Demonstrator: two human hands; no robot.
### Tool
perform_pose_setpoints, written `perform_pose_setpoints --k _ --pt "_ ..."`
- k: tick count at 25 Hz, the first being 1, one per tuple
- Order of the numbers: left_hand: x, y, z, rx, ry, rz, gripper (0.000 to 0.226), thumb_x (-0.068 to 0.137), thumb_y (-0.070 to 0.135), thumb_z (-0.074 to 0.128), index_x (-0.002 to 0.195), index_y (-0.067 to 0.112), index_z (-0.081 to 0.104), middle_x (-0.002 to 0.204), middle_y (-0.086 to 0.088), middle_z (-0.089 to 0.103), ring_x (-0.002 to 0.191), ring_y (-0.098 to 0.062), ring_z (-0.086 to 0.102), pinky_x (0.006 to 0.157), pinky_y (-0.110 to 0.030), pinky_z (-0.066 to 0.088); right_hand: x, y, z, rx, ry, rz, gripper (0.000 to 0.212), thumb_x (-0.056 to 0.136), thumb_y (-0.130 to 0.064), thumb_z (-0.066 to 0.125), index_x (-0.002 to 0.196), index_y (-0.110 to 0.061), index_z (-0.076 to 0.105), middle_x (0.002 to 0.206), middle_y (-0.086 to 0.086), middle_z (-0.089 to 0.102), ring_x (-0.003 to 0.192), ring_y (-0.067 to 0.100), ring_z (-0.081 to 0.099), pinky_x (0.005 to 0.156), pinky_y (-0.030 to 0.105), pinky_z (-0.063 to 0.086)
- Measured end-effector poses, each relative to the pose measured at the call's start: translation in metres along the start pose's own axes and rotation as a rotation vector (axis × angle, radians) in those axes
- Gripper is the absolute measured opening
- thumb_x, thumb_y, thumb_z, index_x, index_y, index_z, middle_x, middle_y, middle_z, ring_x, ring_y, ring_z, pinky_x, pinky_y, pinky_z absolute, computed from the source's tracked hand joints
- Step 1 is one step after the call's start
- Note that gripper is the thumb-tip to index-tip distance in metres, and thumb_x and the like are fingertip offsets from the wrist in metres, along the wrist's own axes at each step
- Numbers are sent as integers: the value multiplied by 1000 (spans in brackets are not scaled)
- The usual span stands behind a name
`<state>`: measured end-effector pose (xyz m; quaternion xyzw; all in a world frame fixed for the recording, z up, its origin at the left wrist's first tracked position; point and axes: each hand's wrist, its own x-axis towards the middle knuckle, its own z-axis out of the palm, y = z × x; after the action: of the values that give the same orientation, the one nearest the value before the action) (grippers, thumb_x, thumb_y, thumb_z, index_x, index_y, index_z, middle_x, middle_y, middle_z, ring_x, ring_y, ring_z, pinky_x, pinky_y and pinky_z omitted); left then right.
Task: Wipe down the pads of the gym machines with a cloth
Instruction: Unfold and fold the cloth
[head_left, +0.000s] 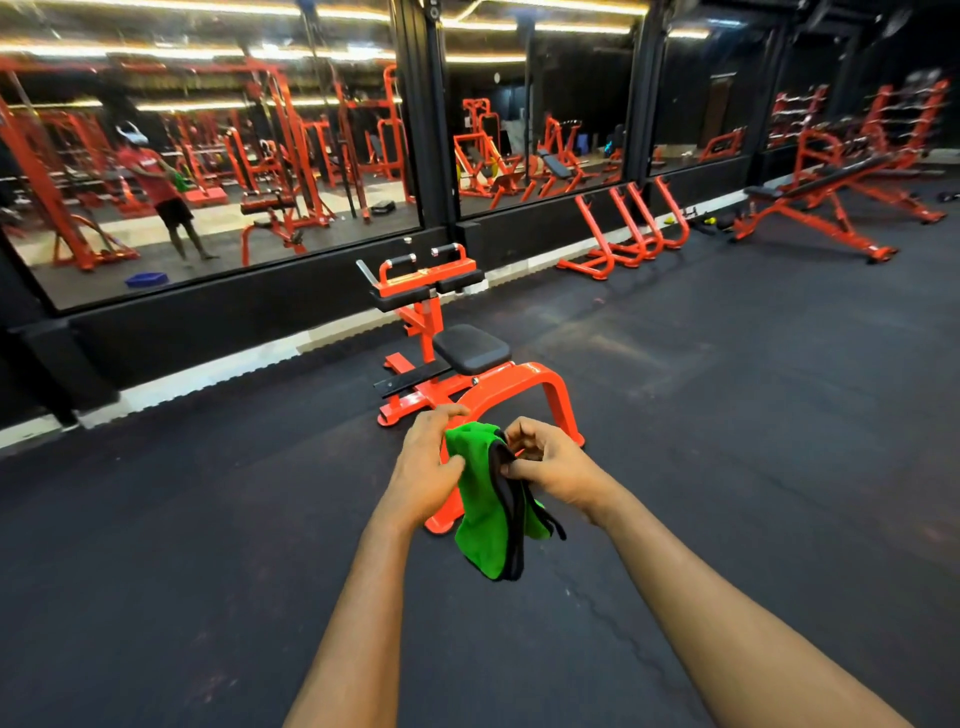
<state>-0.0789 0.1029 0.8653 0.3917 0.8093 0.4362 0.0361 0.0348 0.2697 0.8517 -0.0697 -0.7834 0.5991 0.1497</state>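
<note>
Dark rubber floor (727, 467) w/ orange machine (467, 348) at centre; orange stands (628, 228) & incline bench (826, 179) farther right.

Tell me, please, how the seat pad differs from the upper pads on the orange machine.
The seat pad is one rounded cushion, low and nearer; the upper pads are a long, narrow pair, higher, just below the handles. Both are black, on the orange machine, untouched by the cloth.
</note>
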Motion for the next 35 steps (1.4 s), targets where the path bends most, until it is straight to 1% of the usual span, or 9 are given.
perform_pose_setpoints --k 4,9,14,16,19,22,27,30,35 --pt "3 -26 -17 23 -135 -51 15 85 28 67 87 38 56 105 0 60 97 -15 56 90 -37 46 4 -3 2 161 -49 69 25 90 14 58 102 -7 54 84 -1 62 76 6 59 68 19 48" --pt "12 -42 -27 -1 -163 -59 33 97 26 64 70 36 49 89 0 47 76 -11 49 71 -30 42 11 4 19 334 85 177 22 99 -3 53 110 -20 46 83 -5 62 71 7 59 62 19 46" --pt "23 -47 -36 32 -108 28 34 95 21 67 69 28 45 87 2 41 77 -4 43 68 -16 31 23 11 35 260 19 76 46 97 -23 65 135 -17 40 101 5 61 93 12 60 81 21 51" --pt "28 -51 -42 36 -135 72 34 93 21 69 70 27 44 89 3 41 77 -4 43 68 -12 32 32 14 41 244 47 50 44 94 -22 68 131 -15 46 105 8 61 97 14 61 88 29 52" --pt "36 -55 -50 31 -180 118 34 89 19 74 72 26 45 91 3 43 79 -4 43 70 -11 33 44 20 45 191 180 69 11 94 -9 66 101 -9 57 89 6 58 83 15 56 73 29 46" --pt "46 -60 -52 59 -169 170 35 83 18 80 74 28 47 92 0 47 82 -9 45 71 -12 35 53 27 42 70 240 123 20 83 1 70 82 -14 56 78 3 55 74 15 51 66 29 41" --pt "72 -59 -35 105 -238 226 37 76 19 85 75 27 49 89 -2 54 75 -2 45 67 -19 34 73 26 25 -88 14 149 40 74 -14 85 107 -12 62 96 -1 64 88 12 59 83 35 50" --pt "90 -50 -15 -76 -242 158 41 76 17 86 98 19 53 96 5 61 81 1 56 72 -21 46 95 29 1 -248 -92 94 29 72 -30 80 96 -17 69 88 3 69 82 13 61 78 41 49" --pt "119 -91 29 -12 -557 -116 73 62 46 87 125 32 56 119 9 69 112 -7 64 100 -39 52 114 44 -69 23 -20 17 12 82 -4 70 90 -6 61 83 -5 63 81 7 58 72 22 44"
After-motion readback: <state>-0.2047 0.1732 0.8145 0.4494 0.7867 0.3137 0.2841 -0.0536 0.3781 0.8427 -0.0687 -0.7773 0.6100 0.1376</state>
